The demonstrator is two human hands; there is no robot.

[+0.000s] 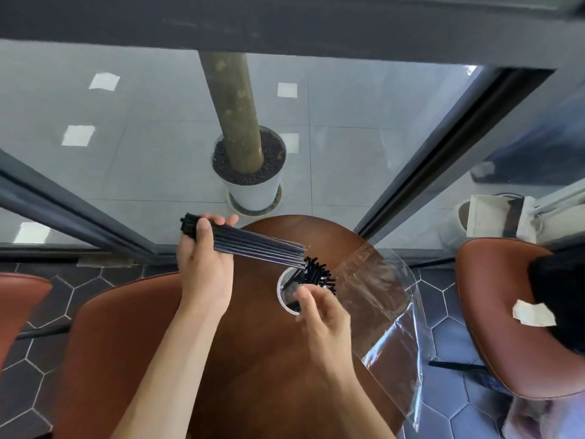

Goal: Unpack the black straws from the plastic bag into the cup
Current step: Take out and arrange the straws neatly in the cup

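My left hand (202, 261) grips a bundle of black straws (253, 245) near one end; the bundle slants down to the right, its far tips just above the cup. The clear cup (284, 288) stands on the round brown table (269, 359) and holds several black straws (318, 274) that fan out to the right. My right hand (323, 318) is at the cup's near rim, fingers curled around its side. The clear plastic bag (389, 312) lies flat and open on the table's right side, hanging over the edge.
A brown leather chair (126, 343) stands left of the table, another (506, 327) to the right with a black item on it. Beyond the glass wall stands a white pot (253, 191) with a tree trunk. The floor has hexagonal tiles.
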